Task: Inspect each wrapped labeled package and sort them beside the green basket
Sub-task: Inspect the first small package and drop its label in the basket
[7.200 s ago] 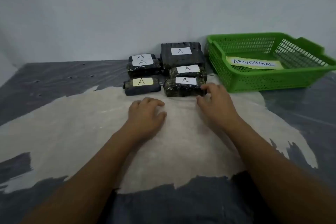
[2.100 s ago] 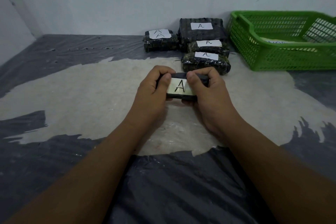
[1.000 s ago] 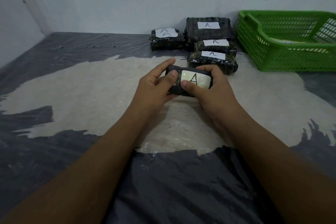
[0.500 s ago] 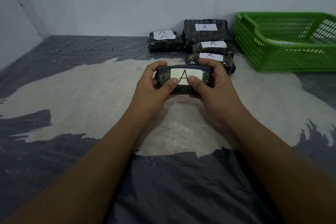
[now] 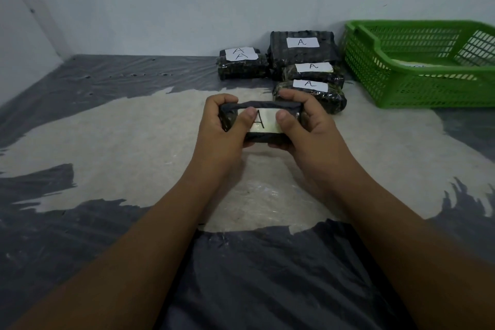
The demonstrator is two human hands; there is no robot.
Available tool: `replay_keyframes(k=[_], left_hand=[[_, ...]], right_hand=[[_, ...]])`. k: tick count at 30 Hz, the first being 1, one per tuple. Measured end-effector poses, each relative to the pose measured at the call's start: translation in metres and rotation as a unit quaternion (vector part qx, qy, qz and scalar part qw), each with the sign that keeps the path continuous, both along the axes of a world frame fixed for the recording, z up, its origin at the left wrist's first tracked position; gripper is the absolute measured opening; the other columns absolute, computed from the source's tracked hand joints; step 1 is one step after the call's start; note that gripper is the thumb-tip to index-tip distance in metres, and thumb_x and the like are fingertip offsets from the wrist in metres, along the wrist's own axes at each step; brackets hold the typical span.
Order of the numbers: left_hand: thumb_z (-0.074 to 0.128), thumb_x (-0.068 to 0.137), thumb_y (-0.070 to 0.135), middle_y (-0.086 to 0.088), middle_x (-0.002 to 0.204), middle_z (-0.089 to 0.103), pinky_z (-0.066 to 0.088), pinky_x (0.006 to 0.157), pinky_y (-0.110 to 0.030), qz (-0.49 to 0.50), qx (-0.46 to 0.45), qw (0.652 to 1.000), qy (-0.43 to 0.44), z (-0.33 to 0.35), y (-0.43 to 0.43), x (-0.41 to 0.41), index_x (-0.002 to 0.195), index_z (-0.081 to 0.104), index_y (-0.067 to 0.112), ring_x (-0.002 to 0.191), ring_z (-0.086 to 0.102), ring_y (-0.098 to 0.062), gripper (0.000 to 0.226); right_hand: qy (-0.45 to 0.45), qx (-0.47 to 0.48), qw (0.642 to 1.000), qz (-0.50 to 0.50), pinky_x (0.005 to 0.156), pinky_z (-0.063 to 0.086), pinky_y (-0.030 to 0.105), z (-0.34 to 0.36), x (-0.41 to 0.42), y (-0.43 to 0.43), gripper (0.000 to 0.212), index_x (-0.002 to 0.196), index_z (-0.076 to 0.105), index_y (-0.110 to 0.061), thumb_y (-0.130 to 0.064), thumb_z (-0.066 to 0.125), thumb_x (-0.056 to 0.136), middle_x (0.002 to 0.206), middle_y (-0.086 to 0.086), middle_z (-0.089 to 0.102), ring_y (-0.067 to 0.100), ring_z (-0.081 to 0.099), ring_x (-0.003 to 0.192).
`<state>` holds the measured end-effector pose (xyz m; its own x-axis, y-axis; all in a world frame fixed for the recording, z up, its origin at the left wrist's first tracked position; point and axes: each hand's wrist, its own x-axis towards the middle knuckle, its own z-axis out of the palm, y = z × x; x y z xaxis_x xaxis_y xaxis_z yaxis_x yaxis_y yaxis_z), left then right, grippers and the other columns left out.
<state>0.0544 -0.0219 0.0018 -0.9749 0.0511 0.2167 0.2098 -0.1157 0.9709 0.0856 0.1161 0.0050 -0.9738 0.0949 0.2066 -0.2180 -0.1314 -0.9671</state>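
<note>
A small dark wrapped package [image 5: 263, 136] with a yellowish label marked "A" is held up above the surface, label facing me. My left hand [image 5: 223, 131] grips its left end and my right hand [image 5: 308, 128] its right end, both thumbs pressed on the label. Behind it, several more dark wrapped packages with white "A" labels sit in a cluster: a stacked pair [image 5: 242, 64], a large one [image 5: 302, 48] and two smaller ones [image 5: 313, 72] [image 5: 332, 96]. The green basket [image 5: 417, 88] stands right of the cluster.
A pale sheet [image 5: 134, 142] lies over dark plastic [image 5: 267, 276] covering the surface. A white wall runs along the back and the left. A paper label lies inside the basket, mostly hidden by its wall.
Both hands picked the yellow-labelled package out of the cluster and turned it. In the last half second its label tipped more toward me and my thumbs slid onto the label.
</note>
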Motion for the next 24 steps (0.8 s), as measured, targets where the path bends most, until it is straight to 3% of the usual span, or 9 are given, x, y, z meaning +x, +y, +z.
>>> replay_keyframes(k=[3, 7, 9, 11, 13, 16, 20, 22, 24], left_hand=[[0.063, 0.09, 0.025, 0.004, 0.107, 0.058, 0.054, 0.066, -0.023, 0.0, -0.026, 1.0, 0.017, -0.001, -0.002, 0.0009, 0.117, 0.046, 0.029, 0.09, 0.065, -0.01, 0.033], [0.069, 0.086, 0.026, 0.004, 0.105, 0.056, 0.049, 0.067, -0.016, 0.023, -0.109, 0.992, 0.063, -0.0042, -0.0034, 0.0003, 0.118, 0.047, 0.029, 0.08, 0.058, 0.001, 0.04], [0.068, 0.086, 0.032, -0.001, 0.12, 0.05, 0.05, 0.08, -0.016, 0.032, -0.169, 0.981, 0.086, -0.0063, -0.0033, -0.0001, 0.118, 0.048, 0.035, 0.095, 0.055, -0.001, 0.037], [0.065, 0.084, 0.041, -0.001, 0.14, 0.032, 0.042, 0.102, -0.025, 0.033, -0.261, 0.958, 0.118, -0.0069, -0.0021, -0.0001, 0.115, 0.049, 0.046, 0.123, 0.042, -0.013, 0.035], [0.062, 0.084, 0.045, 0.003, 0.143, 0.03, 0.034, 0.108, -0.034, 0.029, -0.315, 0.936, 0.157, -0.0052, -0.0021, -0.0005, 0.115, 0.049, 0.048, 0.132, 0.032, -0.019, 0.033], [0.061, 0.088, 0.038, 0.01, 0.118, 0.051, 0.046, 0.095, -0.026, 0.04, -0.275, 0.943, 0.186, -0.003, -0.0044, -0.0032, 0.119, 0.052, 0.034, 0.109, 0.051, -0.006, 0.033], [0.058, 0.092, 0.036, 0.02, 0.104, 0.057, 0.045, 0.08, -0.009, -0.004, -0.199, 0.971, 0.137, 0.0001, -0.0023, 0.0021, 0.115, 0.049, 0.033, 0.096, 0.057, 0.008, 0.025], [0.048, 0.091, 0.046, 0.022, 0.107, 0.055, 0.045, 0.092, -0.018, -0.015, -0.212, 0.966, 0.146, 0.0001, -0.0004, 0.0028, 0.118, 0.046, 0.04, 0.102, 0.053, 0.011, 0.027], [0.039, 0.096, 0.044, 0.026, 0.11, 0.053, 0.039, 0.107, -0.038, -0.009, -0.245, 0.953, 0.178, 0.0011, -0.0001, 0.0014, 0.122, 0.046, 0.042, 0.107, 0.048, 0.016, 0.027]], right_hand=[[0.008, -0.006, 1.0, 0.002, 0.073, 0.059, 0.03, 0.0034, 0.0025, -0.001, 0.025, 0.119, 0.058, -0.016, -0.006, 0.052, 0.098, 0.111, 0.01, 0.065, 0.016, 0.069, 0.089], [-0.014, -0.018, 1.0, 0.006, 0.075, 0.06, 0.035, 0.0048, 0.0042, 0.0001, 0.018, 0.11, 0.063, -0.02, -0.013, 0.051, 0.099, 0.108, 0.009, 0.068, 0.021, 0.07, 0.091], [-0.013, -0.003, 1.0, -0.007, 0.073, 0.061, 0.036, 0.0063, 0.004, 0.002, 0.019, 0.106, 0.065, -0.021, -0.015, 0.047, 0.101, 0.108, 0.008, 0.068, 0.019, 0.069, 0.089], [-0.01, 0.013, 1.0, -0.021, 0.072, 0.061, 0.035, 0.0069, 0.0033, 0.0039, 0.019, 0.108, 0.064, -0.019, -0.015, 0.047, 0.101, 0.108, 0.012, 0.067, 0.019, 0.068, 0.087], [-0.012, -0.015, 1.0, -0.01, 0.078, 0.061, 0.038, 0.0057, 0.0021, 0.0046, 0.021, 0.117, 0.061, -0.017, -0.014, 0.052, 0.098, 0.102, 0.009, 0.071, 0.02, 0.07, 0.091], [-0.004, -0.058, 0.998, 0.009, 0.087, 0.058, 0.039, 0.0047, 0.0015, 0.0034, 0.033, 0.125, 0.053, -0.013, -0.005, 0.057, 0.094, 0.098, 0.006, 0.075, 0.022, 0.071, 0.097], [0.053, 0.074, 0.994, -0.054, 0.092, 0.056, 0.037, 0.0025, -0.0003, 0.0031, 0.023, 0.115, 0.063, -0.007, -0.003, 0.061, 0.092, 0.102, 0.008, 0.074, 0.02, 0.07, 0.099], [0.099, 0.154, 0.981, -0.07, 0.091, 0.053, 0.028, 0.002, -0.0007, 0.005, 0.026, 0.112, 0.065, -0.02, -0.005, 0.064, 0.09, 0.102, -0.005, 0.073, 0.009, 0.069, 0.098], [0.123, 0.197, 0.971, -0.057, 0.088, 0.051, 0.019, 0.002, 0.0, 0.0062, 0.033, 0.117, 0.063, -0.025, -0.007, 0.065, 0.09, 0.105, -0.011, 0.071, 0.003, 0.067, 0.1]])
